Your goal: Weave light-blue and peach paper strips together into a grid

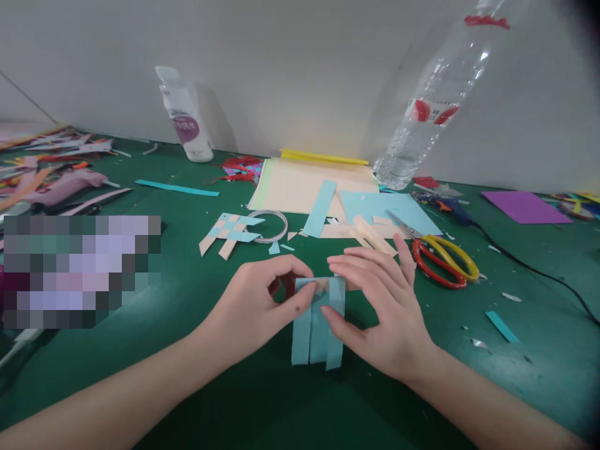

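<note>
Table (234,400) bears a bottle (434,112) at back right. The person's left hand (260,290) and right hand (389,300) come close together; beyond the right lie scissors (427,240). Between them, blue strips (319,334) are pinched by the left thumb and fingers; whether the right grips is unclear.

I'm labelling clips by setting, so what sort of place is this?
Likely a craft worktable against a pale wall or panel, judging by the scissors, the woven paper piece and the held light-blue paper strips.
</note>
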The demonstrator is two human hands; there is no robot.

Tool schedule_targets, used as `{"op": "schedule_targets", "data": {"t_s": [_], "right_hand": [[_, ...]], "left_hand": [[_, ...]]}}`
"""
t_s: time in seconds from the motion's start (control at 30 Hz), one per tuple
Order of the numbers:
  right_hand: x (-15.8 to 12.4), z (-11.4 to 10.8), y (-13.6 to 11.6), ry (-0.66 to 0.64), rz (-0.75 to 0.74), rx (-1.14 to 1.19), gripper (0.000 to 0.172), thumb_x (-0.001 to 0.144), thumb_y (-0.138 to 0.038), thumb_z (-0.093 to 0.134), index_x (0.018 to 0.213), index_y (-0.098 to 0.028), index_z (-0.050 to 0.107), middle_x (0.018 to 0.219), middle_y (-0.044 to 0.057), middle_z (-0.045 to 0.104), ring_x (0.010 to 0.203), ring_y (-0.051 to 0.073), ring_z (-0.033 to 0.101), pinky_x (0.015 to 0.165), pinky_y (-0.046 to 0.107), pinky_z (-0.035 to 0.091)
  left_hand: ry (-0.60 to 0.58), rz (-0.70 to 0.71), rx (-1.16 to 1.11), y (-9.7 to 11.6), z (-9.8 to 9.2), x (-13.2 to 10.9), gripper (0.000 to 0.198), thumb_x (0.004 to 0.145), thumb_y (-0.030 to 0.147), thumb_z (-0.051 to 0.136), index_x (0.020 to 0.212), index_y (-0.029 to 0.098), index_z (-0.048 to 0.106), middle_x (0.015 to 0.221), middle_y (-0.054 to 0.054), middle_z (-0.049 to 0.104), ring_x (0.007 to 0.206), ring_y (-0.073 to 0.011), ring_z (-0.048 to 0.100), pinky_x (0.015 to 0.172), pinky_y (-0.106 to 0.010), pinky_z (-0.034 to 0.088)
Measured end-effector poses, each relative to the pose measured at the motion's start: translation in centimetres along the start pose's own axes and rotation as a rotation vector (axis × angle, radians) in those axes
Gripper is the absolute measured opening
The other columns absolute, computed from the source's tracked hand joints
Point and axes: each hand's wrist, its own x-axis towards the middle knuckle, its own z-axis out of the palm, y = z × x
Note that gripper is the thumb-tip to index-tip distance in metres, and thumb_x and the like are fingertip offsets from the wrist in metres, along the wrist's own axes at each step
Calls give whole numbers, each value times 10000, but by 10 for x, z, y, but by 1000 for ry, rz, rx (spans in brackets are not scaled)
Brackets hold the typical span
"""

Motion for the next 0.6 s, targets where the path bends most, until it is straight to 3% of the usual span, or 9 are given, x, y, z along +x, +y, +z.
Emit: {"op": "schedule_targets", "data": {"t_s": [0.17, 0.3, 0.6], "right_hand": [[-2, -3, -3, 132, -107, -39, 332, 758, -245, 649, 1073, -256, 543, 1093, 47, 663, 1071, 252, 583, 1098, 559, 158], [-2, -5, -3, 137, -151, -70, 290, 756, -220, 666, 1021, -286, 568, 1072, 12, 666, 1074, 238, 583, 1105, 542, 163], [-1, -4, -3, 139, -138, -101, 226, 780, -201, 650, 981, -287, 592, 995, -5, 701, 1030, 215, 611, 1107, 531, 159]], "left_hand": [[129, 221, 50, 4, 2, -7, 85, 807, 169, 546, 729, 180, 577, 623, 34, 598, 521, -74, 482, 492, -176, 384], [234, 339, 118, 8, 1, -10, 80, 780, 127, 568, 732, 191, 562, 628, 32, 627, 533, -78, 529, 524, -180, 415], [257, 327, 144, 10, 3, -10, 76, 772, 163, 583, 717, 215, 583, 617, 28, 647, 501, -95, 546, 505, -205, 433]]}}
